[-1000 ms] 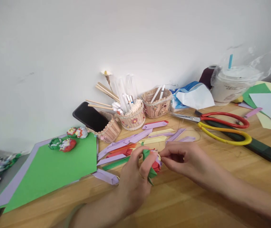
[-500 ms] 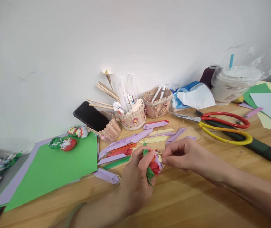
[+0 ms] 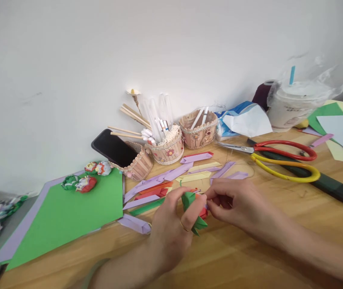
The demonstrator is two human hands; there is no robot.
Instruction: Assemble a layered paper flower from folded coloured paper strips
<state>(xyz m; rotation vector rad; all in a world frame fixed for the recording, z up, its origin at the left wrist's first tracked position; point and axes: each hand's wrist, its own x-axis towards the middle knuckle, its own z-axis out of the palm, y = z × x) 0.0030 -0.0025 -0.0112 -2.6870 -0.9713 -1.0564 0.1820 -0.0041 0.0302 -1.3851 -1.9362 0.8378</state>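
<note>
My left hand (image 3: 171, 228), a ring on one finger, is closed around a small folded paper flower (image 3: 195, 208) of green and red paper, held just above the wooden table (image 3: 249, 257). My right hand (image 3: 237, 202) comes in from the right and pinches the flower's right side with thumb and fingertips. Most of the flower is hidden between the two hands. Just behind them lie several folded paper strips (image 3: 171, 178) in purple, yellow, red and green.
A green sheet (image 3: 69, 214) on a purple one lies left, with finished paper flowers (image 3: 82, 182) at its far edge. Behind stand popsicle-stick holders (image 3: 167, 148) with pens, a leaning phone (image 3: 114, 148), large scissors (image 3: 279, 158), a covered drink cup (image 3: 294, 106) and paper sheets (image 3: 339, 132).
The flower has turned in my left hand, showing more green on top. My right hand dropped slightly and closed in on the flower's right side.
</note>
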